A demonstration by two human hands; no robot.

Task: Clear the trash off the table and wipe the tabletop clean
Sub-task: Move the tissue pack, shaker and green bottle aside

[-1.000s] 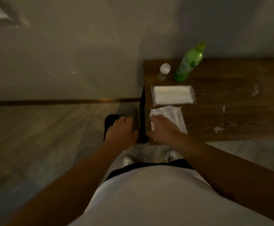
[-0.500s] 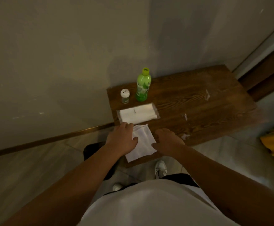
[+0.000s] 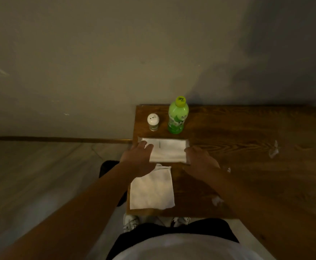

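A white cloth (image 3: 151,188) is seen lying flat at the near left corner of the wooden counter (image 3: 247,166), with paper scraps (image 3: 216,200) scattered to its right. Beyond it, the tissue pack (image 3: 167,150) is flanked by the left hand (image 3: 137,158) and right hand (image 3: 200,162), fingers spread and holding nothing. Farthest stand a shaker (image 3: 153,121) and green bottle (image 3: 177,115)

White cloth (image 3: 151,190) flat at table (image 3: 247,128) near-left corner; paper scraps (image 3: 273,150) scattered on right tabletop.
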